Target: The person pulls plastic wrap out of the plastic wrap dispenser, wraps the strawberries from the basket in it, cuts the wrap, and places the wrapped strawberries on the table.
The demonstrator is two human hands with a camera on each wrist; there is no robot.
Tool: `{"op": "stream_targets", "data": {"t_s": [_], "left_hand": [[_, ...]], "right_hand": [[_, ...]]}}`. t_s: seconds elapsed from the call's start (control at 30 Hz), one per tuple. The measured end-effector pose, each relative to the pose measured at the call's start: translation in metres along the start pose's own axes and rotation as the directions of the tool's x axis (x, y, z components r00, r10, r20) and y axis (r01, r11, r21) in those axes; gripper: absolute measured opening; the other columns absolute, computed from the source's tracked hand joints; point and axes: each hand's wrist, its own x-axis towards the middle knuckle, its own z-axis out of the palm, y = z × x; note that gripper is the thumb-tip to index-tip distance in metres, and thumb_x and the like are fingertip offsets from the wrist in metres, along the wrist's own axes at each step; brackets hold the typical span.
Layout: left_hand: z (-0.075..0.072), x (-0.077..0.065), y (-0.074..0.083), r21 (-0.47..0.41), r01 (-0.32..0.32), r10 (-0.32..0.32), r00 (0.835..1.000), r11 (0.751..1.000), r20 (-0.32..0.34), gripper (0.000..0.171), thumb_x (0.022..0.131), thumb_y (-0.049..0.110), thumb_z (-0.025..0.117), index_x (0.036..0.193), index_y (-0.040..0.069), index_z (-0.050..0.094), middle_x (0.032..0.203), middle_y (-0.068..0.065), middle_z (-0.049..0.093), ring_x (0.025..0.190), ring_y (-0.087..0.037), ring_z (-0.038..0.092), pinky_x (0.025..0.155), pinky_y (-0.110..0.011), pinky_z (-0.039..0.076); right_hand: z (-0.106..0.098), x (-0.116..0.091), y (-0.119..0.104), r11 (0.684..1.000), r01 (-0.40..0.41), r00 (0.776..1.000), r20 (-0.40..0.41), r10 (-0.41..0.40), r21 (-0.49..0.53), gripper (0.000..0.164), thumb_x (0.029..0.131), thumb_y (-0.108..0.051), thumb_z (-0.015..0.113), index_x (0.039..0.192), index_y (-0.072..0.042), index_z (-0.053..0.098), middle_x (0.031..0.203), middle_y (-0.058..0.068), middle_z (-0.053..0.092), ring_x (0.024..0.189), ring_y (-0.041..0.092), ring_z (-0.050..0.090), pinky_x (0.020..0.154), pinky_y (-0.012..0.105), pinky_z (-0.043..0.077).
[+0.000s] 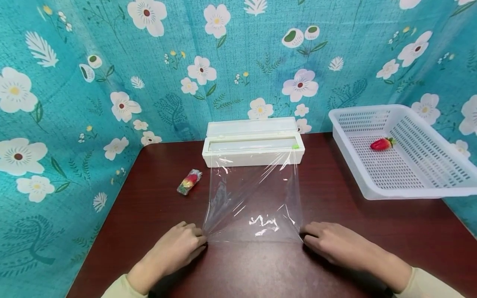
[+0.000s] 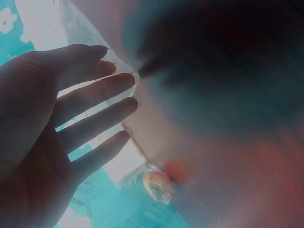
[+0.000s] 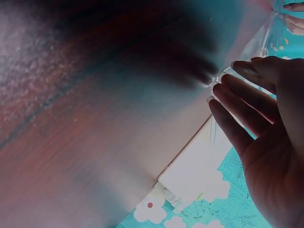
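Note:
A sheet of clear plastic wrap (image 1: 253,207) stretches from a white dispenser box (image 1: 253,158) toward the front of the table. My left hand (image 1: 179,244) pinches its near left corner between thumb and index finger; in the left wrist view the other fingers of that hand (image 2: 90,104) are spread and fairly straight. At the near right corner, my right hand (image 1: 335,244) pinches the film between thumb and fingers, seen also in the right wrist view as a hand (image 3: 266,114) with the film at its fingertips. Creases run diagonally across the sheet.
Left of the film lies a strawberry (image 1: 189,182) wrapped in plastic. A white perforated basket (image 1: 369,188) stands at the right with an unwrapped strawberry (image 1: 381,144) inside. The dispenser's lid (image 1: 253,126) is raised, and a floral curtain (image 1: 238,62) hangs behind the dark red table (image 1: 253,273).

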Motion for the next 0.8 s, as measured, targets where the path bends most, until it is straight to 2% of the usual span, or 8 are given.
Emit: {"op": "stream_targets", "data": {"t_s": [0.1, 0.2, 0.3, 0.43, 0.57, 0.67, 0.8], "left_hand": [[-0.001, -0.002, 0.003, 0.028, -0.004, 0.004, 1.0, 1.0, -0.005, 0.011, 0.09, 0.027, 0.078, 0.091, 0.017, 0.074, 0.087, 0.006, 0.069, 0.079, -0.017, 0.06, 0.069, -0.035, 0.047], [-0.003, -0.003, 0.006, 0.051, -0.002, 0.002, 1.0, 0.999, 0.007, 0.017, 0.088, 0.032, 0.079, 0.095, 0.017, 0.074, 0.086, 0.005, 0.068, 0.08, -0.018, 0.06, 0.071, -0.037, 0.049], [-0.006, -0.004, 0.01, 0.059, 0.011, -0.014, 0.999, 0.998, 0.049, 0.03, 0.088, 0.037, 0.079, 0.108, 0.015, 0.075, 0.09, 0.004, 0.07, 0.084, -0.019, 0.062, 0.076, -0.041, 0.052], [-0.009, -0.006, 0.012, 0.045, 0.037, -0.041, 0.994, 0.998, 0.104, 0.046, 0.089, 0.04, 0.079, 0.125, 0.012, 0.072, 0.097, 0.002, 0.073, 0.089, -0.02, 0.064, 0.079, -0.044, 0.053], [-0.011, -0.009, 0.014, 0.003, 0.053, -0.053, 0.994, 0.999, 0.101, 0.033, 0.091, 0.039, 0.077, 0.113, 0.015, 0.075, 0.097, 0.003, 0.069, 0.089, -0.019, 0.063, 0.078, -0.043, 0.054], [-0.01, -0.011, 0.014, -0.074, 0.063, -0.057, 0.995, 0.995, 0.078, 0.02, 0.092, 0.036, 0.076, 0.102, 0.018, 0.075, 0.098, 0.004, 0.065, 0.087, -0.016, 0.062, 0.074, -0.042, 0.053], [-0.008, -0.013, 0.014, -0.177, 0.083, -0.068, 0.994, 0.981, 0.086, 0.017, 0.095, 0.035, 0.074, 0.102, 0.02, 0.076, 0.104, 0.004, 0.062, 0.086, -0.014, 0.063, 0.069, -0.039, 0.05]], "right_hand": [[0.0, -0.001, -0.001, 0.999, 0.016, 1.0, 0.008, -0.016, -0.046, 0.011, 0.085, -0.013, 0.07, 0.084, -0.016, 0.059, 0.095, -0.006, 0.055, 0.079, 0.012, 0.052, 0.067, 0.031, 0.05], [0.0, -0.001, -0.001, 0.999, 0.008, 1.0, 0.011, -0.008, -0.04, 0.013, 0.086, -0.015, 0.073, 0.085, -0.018, 0.061, 0.097, -0.007, 0.056, 0.08, 0.012, 0.053, 0.069, 0.031, 0.05], [-0.002, -0.001, -0.001, 1.0, -0.008, 1.0, 0.006, 0.008, -0.014, 0.016, 0.086, -0.021, 0.08, 0.088, -0.019, 0.064, 0.099, -0.008, 0.058, 0.082, 0.011, 0.055, 0.072, 0.032, 0.05], [-0.005, -0.002, 0.0, 1.0, -0.011, 1.0, 0.014, 0.011, -0.017, 0.015, 0.085, -0.025, 0.082, 0.087, -0.02, 0.068, 0.097, -0.008, 0.058, 0.083, 0.011, 0.054, 0.073, 0.033, 0.05], [-0.007, -0.003, -0.001, 1.0, -0.009, 0.999, 0.04, 0.01, -0.024, 0.013, 0.086, -0.026, 0.081, 0.086, -0.02, 0.07, 0.099, -0.006, 0.059, 0.084, 0.013, 0.055, 0.073, 0.034, 0.051], [-0.007, -0.004, -0.001, 1.0, -0.012, 0.999, 0.051, 0.013, -0.021, 0.012, 0.087, -0.026, 0.08, 0.085, -0.021, 0.069, 0.1, -0.006, 0.059, 0.085, 0.013, 0.054, 0.073, 0.034, 0.051], [-0.007, -0.006, -0.002, 1.0, -0.007, 0.999, 0.047, 0.008, -0.014, 0.012, 0.087, -0.026, 0.08, 0.085, -0.022, 0.069, 0.096, -0.009, 0.054, 0.082, 0.012, 0.052, 0.071, 0.033, 0.049]]}}
